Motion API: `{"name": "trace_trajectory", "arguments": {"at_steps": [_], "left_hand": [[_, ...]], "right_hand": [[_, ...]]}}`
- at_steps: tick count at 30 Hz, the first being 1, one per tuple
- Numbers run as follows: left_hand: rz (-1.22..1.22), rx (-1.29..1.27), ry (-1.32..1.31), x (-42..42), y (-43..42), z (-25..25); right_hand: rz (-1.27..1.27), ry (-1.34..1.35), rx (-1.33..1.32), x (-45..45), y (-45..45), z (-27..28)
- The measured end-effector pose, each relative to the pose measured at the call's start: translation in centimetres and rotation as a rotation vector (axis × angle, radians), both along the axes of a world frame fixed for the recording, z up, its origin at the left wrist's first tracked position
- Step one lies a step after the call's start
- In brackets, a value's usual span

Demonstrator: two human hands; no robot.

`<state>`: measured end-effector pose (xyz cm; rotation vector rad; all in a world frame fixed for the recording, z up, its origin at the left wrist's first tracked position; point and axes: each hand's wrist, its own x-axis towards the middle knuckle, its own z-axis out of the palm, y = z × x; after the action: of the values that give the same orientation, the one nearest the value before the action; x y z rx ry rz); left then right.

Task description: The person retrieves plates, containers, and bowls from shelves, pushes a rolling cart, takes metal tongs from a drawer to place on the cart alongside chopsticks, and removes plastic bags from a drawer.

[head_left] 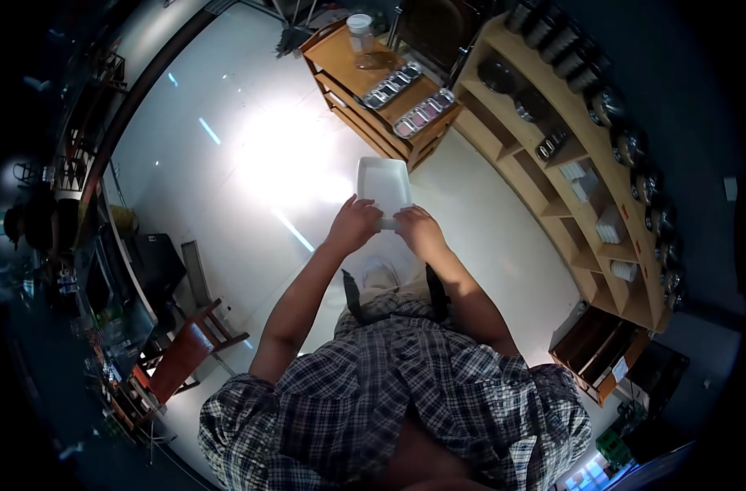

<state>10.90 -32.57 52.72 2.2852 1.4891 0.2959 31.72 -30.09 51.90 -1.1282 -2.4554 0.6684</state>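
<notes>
Arms stretched forward, converging; left hand (357, 224) near right hand (420, 232), fingers curled.

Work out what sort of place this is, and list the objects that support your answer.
Probably a restaurant's serving area: wooden shelves hold stacked white dishes, and a wooden trolley carries two metallic compartmented trays and a lidded jar.
</notes>
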Motion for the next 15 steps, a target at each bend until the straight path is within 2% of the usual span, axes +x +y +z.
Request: {"name": "trace_trajectory", "arguments": {"at_steps": [6,15], "left_hand": [[0.038,0.041,-0.033,-6.4,4.6,-1.2],[-0.161,-0.031,0.013,-14.8,18.3,-2.4]], "right_hand": [[0.046,0.013,0.019,-6.5,5.6,-0.4],[-0.062,0.107,-0.135,-14.2,15.7,-2.7]]}}
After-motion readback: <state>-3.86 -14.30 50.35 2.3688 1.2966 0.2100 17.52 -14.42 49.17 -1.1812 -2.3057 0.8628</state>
